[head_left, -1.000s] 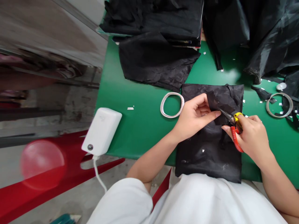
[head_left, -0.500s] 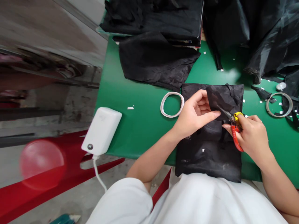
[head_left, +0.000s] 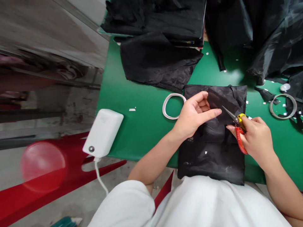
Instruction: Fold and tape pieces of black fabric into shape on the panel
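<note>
A flap of thin black sheet (head_left: 214, 164) lies between my left hand's (head_left: 191, 118) thumb and curled fingers. The thumb shows in front, while the fingertips seem to pass behind the flap. Small scissors (head_left: 236, 121) with one red and one yellow handle are in my right hand (head_left: 257, 135). Their tip points up and left toward my left thumb, a short gap away. The blades look closed or nearly so. The sheet lies flat over the table's near edge, with a small white scrap on it. Just left of my left hand rests a white tape roll (head_left: 163, 107).
A white power bank (head_left: 104, 130) with a cable sits at the left edge of the green table (head_left: 142, 135). More black sheet (head_left: 156, 63) lies at the back. On the right are another tape ring (head_left: 271, 110) and several white scraps. A red chair (head_left: 78, 157) stands left.
The black flap at my left fingers has shifted and looks more blurred. My left thumb has moved slightly left, and the scissors have drawn slightly away from it.
</note>
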Motion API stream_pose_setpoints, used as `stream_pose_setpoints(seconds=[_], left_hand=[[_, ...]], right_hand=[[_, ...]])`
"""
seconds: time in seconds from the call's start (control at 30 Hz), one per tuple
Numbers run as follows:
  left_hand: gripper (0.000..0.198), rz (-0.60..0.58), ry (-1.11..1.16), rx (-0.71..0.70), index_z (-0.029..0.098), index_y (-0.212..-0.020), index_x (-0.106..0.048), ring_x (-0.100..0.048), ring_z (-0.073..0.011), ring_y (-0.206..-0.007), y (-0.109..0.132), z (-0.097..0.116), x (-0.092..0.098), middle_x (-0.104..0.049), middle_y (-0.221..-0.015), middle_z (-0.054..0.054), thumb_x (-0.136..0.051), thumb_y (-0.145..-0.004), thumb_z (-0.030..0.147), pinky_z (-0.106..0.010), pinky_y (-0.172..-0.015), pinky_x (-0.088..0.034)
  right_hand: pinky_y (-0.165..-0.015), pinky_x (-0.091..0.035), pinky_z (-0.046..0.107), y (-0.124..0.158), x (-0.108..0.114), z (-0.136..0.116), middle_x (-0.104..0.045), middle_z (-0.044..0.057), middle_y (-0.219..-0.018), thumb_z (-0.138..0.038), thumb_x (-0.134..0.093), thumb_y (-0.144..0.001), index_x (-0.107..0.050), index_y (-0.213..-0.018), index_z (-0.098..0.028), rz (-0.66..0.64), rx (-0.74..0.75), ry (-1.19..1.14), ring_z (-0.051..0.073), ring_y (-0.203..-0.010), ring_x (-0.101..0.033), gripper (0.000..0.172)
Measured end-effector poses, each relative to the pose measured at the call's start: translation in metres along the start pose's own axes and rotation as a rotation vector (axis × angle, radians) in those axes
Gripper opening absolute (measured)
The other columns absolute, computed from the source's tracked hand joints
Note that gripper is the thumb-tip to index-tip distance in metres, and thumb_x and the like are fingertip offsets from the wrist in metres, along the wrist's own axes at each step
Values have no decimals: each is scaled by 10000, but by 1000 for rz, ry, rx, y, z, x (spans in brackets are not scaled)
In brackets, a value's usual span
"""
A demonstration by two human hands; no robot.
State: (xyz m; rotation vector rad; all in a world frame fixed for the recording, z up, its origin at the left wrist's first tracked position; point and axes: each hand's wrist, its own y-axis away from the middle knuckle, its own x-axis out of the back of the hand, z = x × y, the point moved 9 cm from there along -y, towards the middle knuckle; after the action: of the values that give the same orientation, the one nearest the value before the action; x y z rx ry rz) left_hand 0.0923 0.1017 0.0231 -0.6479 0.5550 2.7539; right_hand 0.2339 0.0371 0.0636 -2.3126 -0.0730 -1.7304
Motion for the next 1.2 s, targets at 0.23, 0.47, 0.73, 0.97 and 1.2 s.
stream_pose_setpoints(seconds=[0.23,0.47,0.73,0.97,1.2], left_hand=[[372,28,6,-12,153,-796,-690,-685,-102,-768,-1,1,2,-742,-811,21,-888,-485,103,-178,-756,-561],[343,-11,27,-39,174,-813,-723,-705,-118,-783,0,3,-1,-761,-805,24,-872,-517,87,-200,-777,-569],[267,-13,39,-67,211,-819,-751,-715,-110,-810,1,7,-4,-767,-815,29,-866,-583,165,-181,-793,-566],[265,30,-34,-88,187,-780,-737,-718,-131,-777,1,7,1,-761,-772,18,-886,-563,222,-207,-755,-582],[259,29,-56,-83,180,-746,-726,-709,-131,-747,1,8,1,-748,-737,18,-889,-552,234,-215,-735,-582]], right_hand=[[-592,-325,265,3,-1,3,-492,-4,-479,-612,-450,-890,-464,-606,-216,-8,-32,8,148,-514,-402,487],[-557,-297,258,4,-2,5,-508,0,-475,-492,-462,-923,-476,-593,-208,-1,-58,37,144,-523,-425,436],[-533,-297,253,3,-1,2,-497,-7,-464,-523,-455,-922,-437,-587,-213,5,-35,52,143,-510,-428,457],[-505,-279,270,2,2,-1,-470,-12,-470,-586,-468,-895,-425,-588,-219,11,-6,20,139,-486,-420,480],[-552,-336,263,1,4,-2,-456,-26,-487,-534,-550,-863,-499,-674,-211,13,-24,-80,138,-501,-412,377]])
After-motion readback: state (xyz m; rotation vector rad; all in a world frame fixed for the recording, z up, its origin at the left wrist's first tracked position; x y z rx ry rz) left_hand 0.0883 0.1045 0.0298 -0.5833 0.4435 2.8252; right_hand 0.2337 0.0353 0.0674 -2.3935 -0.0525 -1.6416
